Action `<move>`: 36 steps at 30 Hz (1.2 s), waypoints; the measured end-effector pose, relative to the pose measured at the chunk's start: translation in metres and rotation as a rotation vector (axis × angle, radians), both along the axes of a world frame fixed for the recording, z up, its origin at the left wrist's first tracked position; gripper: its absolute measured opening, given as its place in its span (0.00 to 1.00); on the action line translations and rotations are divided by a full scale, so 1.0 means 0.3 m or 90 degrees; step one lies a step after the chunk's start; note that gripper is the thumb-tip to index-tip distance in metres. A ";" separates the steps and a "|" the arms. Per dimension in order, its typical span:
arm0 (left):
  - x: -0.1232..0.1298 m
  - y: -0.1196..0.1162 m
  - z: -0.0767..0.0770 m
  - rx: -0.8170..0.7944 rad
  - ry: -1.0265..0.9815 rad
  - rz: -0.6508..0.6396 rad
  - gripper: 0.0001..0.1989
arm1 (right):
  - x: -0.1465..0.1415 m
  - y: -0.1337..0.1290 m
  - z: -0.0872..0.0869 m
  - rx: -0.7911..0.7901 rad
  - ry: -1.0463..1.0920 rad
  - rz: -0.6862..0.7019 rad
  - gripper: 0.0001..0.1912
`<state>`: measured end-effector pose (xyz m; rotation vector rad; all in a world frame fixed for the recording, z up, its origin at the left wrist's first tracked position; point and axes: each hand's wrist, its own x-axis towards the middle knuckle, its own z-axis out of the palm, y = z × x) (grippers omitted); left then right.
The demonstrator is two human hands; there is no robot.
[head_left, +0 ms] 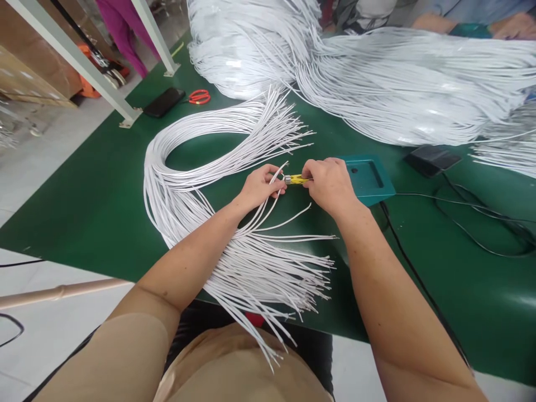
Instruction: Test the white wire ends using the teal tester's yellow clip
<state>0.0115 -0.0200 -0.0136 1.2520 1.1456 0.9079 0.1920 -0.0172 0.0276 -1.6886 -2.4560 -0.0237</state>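
White wires (pixel 157 162) lie in a bent bundle on the green bench (pixel 104 201), left of centre, their loose ends fanned towards the right. From where I stand, each strand looks light and bendy, springy enough to hold a curve; the coating is probably smooth, so a whole bundle may slide and splay. One strand is best pinched just behind its tip, the lot at the bend; the thin ends look the likeliest part to fray. The left hand (pixel 264 183) has fingers closed on a few strands near their ends, while the right hand (pixel 329 181) grips a yellow tool (pixel 298 179), its metal tip by the left fingertips. I can't tell whether that tip touches a wire. The right hand covers much of the tool and part of the teal box (pixel 387 192); the far heap of wires (pixel 397 84) is cut off by the view.
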 end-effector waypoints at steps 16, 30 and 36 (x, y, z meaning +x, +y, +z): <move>-0.013 -0.003 0.002 -0.012 0.024 -0.024 0.17 | 0.082 -0.057 -0.042 0.208 0.050 -0.205 0.20; -0.037 -0.007 0.015 -0.069 -0.154 -0.010 0.16 | -0.115 -0.183 -0.034 0.019 0.207 0.345 0.15; -0.043 0.004 0.030 -0.162 -0.172 0.039 0.10 | -0.152 -0.191 -0.059 0.034 0.098 0.367 0.14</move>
